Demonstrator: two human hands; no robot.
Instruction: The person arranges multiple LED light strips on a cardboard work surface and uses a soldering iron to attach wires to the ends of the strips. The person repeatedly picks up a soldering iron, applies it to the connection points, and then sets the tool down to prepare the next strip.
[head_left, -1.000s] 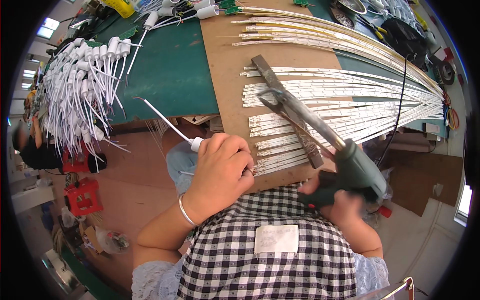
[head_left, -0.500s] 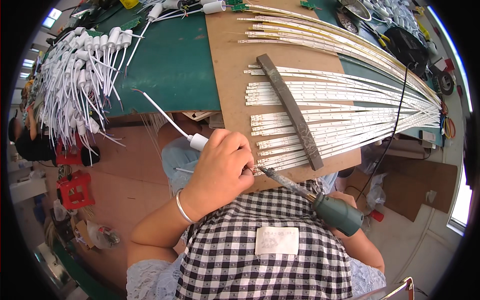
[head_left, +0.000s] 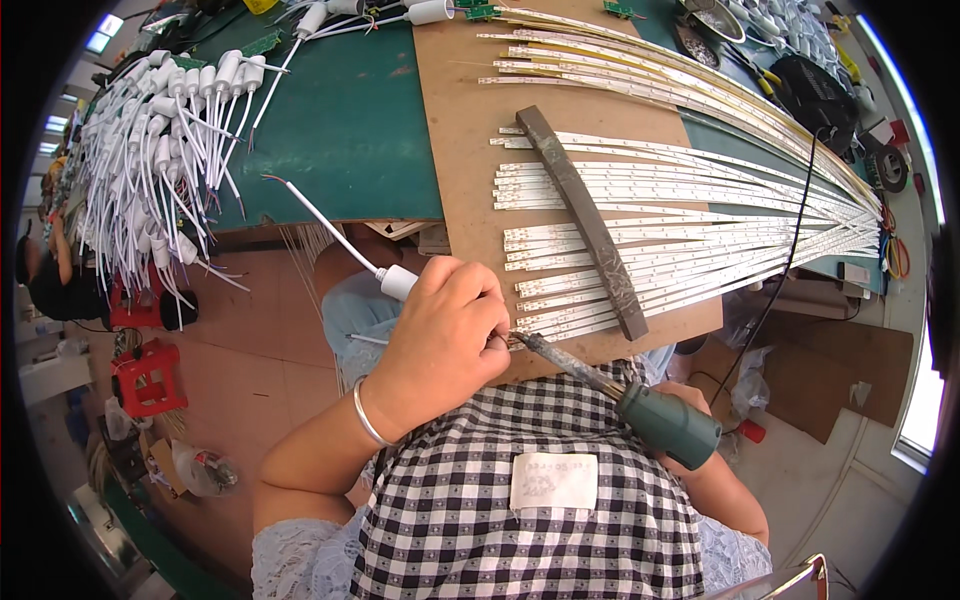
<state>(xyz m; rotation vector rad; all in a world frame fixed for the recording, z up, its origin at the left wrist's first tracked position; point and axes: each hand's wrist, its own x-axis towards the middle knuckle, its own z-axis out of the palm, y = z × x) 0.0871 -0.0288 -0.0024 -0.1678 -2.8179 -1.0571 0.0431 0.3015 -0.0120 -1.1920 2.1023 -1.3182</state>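
Observation:
My left hand (head_left: 447, 322) is closed on a white end cap with a cable (head_left: 397, 283); its cable sticks out to the upper left, ending in thin bare-tipped wires. The pinching fingertips sit at the near left end of a row of white LED strips (head_left: 660, 240). In my right hand (head_left: 690, 398), mostly hidden behind the handle, is a soldering iron (head_left: 668, 425). Its tip meets the end of the nearest strip beside my left fingertips; the exact joint is too small to make out. A dark flat bar (head_left: 582, 220) lies across the strips.
Brown board (head_left: 465, 190) lies under the strips on a green table (head_left: 340, 130). A heap of white capped cables (head_left: 165, 140) hangs over the left edge. More strips (head_left: 620, 75) lie at the back. The iron's black cord (head_left: 795, 240) runs up right. A red stool (head_left: 150, 375) stands on the floor.
The soldering iron's handle has shifted very slightly left and down. My left hand stays nearly still with the end cap in it.

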